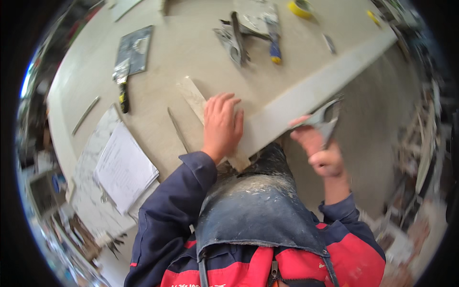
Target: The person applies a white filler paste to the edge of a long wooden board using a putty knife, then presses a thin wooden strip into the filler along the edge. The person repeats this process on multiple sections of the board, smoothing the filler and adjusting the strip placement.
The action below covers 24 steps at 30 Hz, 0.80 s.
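Observation:
My left hand (pixel 222 125) lies palm down over a narrow pale strip (pixel 191 93), its fingers stretched out and resting on it. The strip runs slantwise beneath the palm, and its near end (pixel 240 163) shows at the table edge by my apron. Beside it, a long grey-white board (pixel 311 98) reaches toward the far right; its near end lies close to my left thumb. My right hand (pixel 325 155), slightly blurred, is closed around a grey metal spring clamp (pixel 318 118) by the board's near edge. The clamp's jaws are hard to make out.
Beyond lie more clamps (pixel 234 40), a blue-handled scraper (pixel 274 48) and yellow tape (pixel 300 8). To the left are a putty knife (pixel 123 93) on a grey plate (pixel 138 40), a thin rod (pixel 86 115), and papers (pixel 125 167) on a marbled slab (pixel 91 201).

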Each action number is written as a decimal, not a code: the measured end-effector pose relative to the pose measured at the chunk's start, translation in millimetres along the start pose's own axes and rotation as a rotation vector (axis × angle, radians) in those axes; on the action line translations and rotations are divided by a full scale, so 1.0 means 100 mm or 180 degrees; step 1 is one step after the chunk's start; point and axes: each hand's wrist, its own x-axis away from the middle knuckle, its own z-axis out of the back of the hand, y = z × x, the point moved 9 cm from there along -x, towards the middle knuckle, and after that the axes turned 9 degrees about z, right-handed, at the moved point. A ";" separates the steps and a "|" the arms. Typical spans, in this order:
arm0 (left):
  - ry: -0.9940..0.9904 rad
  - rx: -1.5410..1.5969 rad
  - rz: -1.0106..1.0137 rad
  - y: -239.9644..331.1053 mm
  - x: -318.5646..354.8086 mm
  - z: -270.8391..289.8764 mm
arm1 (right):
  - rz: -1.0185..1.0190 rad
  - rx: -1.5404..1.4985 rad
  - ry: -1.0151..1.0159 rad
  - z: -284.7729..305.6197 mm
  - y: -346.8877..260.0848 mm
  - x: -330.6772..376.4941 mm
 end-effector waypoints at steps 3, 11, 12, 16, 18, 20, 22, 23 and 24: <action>-0.0083 0.0383 -0.0294 0.01 0.00 -0.07 | -0.0364 0.0175 0.0433 -0.64 0.52 0.82; -0.0309 0.0863 -0.0681 0.02 0.08 -0.14 | -0.1119 0.1781 0.0776 -1.23 2.02 1.53; -0.0358 0.0889 -0.0688 0.00 0.09 -0.14 | -0.1329 0.1874 0.0841 -1.23 2.21 1.56; -0.0628 0.0830 -0.0599 -0.03 0.09 -0.16 | -0.1598 0.2625 0.1303 -1.27 2.41 1.54; -0.0646 0.0863 -0.0596 -0.07 0.08 -0.14 | -0.1679 0.2599 0.1278 -1.43 2.31 1.40; -0.0729 0.0897 -0.0547 -0.08 0.07 -0.17 | -0.1568 0.2773 0.1606 -1.38 2.46 1.39; -0.0675 0.0928 -0.0600 -0.09 0.06 -0.16 | -0.1619 0.2836 0.1611 -1.34 2.38 1.18; -0.0678 0.0937 -0.0631 -0.08 0.06 -0.17 | -0.1711 0.2941 0.1673 -1.33 2.29 1.13; -0.0679 0.0945 -0.0661 -0.07 0.05 -0.18 | -0.1726 0.2908 0.1748 -1.31 2.25 1.07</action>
